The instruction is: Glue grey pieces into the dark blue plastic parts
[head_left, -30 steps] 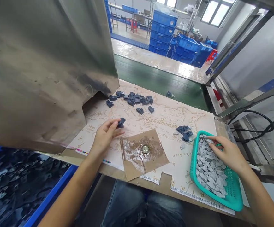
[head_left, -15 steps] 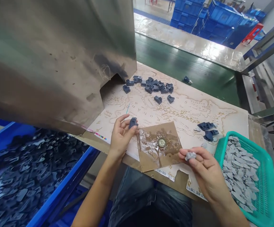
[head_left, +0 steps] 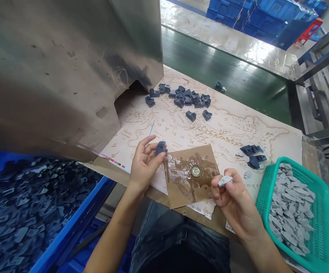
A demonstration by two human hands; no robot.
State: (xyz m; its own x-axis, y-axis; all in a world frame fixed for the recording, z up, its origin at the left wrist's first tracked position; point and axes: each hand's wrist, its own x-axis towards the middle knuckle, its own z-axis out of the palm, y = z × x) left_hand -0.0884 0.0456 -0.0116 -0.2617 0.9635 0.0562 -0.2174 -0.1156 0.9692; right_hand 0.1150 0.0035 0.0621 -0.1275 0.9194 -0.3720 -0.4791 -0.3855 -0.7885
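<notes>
My left hand (head_left: 145, 163) pinches a dark blue-grey plastic part (head_left: 160, 148) between thumb and fingers, at the left edge of a brown cardboard square (head_left: 178, 189). The cardboard looks wet and glossy, and a small round cap (head_left: 195, 171) sits near its middle. Over its right edge, my right hand (head_left: 237, 201) holds a small light-grey plastic piece (head_left: 225, 181) in its fingertips. To the right stands a green basket (head_left: 322, 212) with many light-grey pieces (head_left: 291, 212) in it. The two held parts are well apart.
Dark parts (head_left: 185, 96) lie in a cluster at the back of the map-printed sheet (head_left: 227, 132); a few more (head_left: 252, 151) lie by the basket. A metal panel (head_left: 68, 76) rises at left above a blue bin (head_left: 76, 212) of dark parts. Behind runs a green belt (head_left: 238, 76).
My right hand has turned and raised the light-grey piece slightly, so it now lies flatter across the fingertips. My left hand keeps its hold on the dark part. The camera view has shifted a little.
</notes>
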